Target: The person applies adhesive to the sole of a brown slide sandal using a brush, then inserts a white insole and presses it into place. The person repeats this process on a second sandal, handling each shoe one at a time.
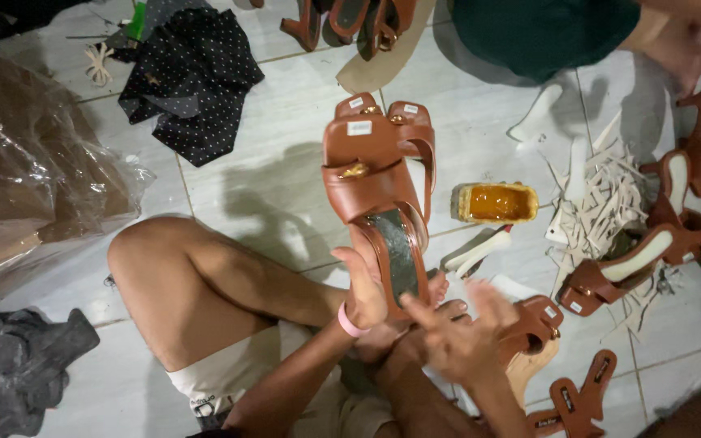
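The left hand [364,285] grasps a brown sandal [379,191] by its heel end and holds it upright above the tiled floor [285,154]. The right hand [456,337], with fingers spread and released, is just beside the sandal's heel. Further right a small container of yellow glue [494,202] stands on the floor, near scattered white strips [602,203].

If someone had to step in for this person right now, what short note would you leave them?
Left hand: holds a pair of brown sandals upright by the heel end, soles together.
Right hand: open, fingers spread, just below the sandals, holding nothing.
Nearby on the tiled floor: a yellow glue tub, a pile of pale strips, more brown sandals.
Done or left: cannot tell from this view.
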Motion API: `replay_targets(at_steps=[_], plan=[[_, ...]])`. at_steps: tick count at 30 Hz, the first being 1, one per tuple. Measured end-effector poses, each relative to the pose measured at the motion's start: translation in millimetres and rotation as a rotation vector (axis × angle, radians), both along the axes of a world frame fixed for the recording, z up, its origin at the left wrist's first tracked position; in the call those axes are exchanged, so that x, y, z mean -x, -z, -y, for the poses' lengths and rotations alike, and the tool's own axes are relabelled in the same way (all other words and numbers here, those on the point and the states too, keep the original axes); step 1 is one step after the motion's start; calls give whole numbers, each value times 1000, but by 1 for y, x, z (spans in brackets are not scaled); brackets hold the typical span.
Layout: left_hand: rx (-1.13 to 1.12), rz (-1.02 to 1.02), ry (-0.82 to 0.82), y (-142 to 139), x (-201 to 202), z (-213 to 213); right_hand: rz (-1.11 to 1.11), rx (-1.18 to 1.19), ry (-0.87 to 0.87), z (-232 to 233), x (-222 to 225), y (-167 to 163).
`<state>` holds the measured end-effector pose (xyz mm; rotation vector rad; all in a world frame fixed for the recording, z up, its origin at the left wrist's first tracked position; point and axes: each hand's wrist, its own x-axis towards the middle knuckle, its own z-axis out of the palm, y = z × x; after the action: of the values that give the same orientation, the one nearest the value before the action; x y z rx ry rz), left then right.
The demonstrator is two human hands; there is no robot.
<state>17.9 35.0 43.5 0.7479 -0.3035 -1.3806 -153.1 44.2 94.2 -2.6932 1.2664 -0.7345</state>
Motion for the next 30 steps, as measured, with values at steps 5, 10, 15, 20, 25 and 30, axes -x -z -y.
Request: replay_targets(at_steps=[5, 10, 15, 20, 25, 30], plan=[[-2, 20, -117, 5, 1, 7, -25, 47, 7, 0, 2, -1], [23, 61, -95, 11, 0, 2, -74, 134, -29, 5, -5, -12], [196, -115, 64, 28, 2, -6, -3, 128, -33, 18, -15, -12], [-49, -28, 40, 70, -11, -12, 274, -111, 55, 12, 6, 11], [-163, 395, 14, 100, -58, -36, 550, -418, 425, 9, 51, 77], [-440, 125, -99, 115, -75, -36, 733, -553, 777, 6, 103, 125]])
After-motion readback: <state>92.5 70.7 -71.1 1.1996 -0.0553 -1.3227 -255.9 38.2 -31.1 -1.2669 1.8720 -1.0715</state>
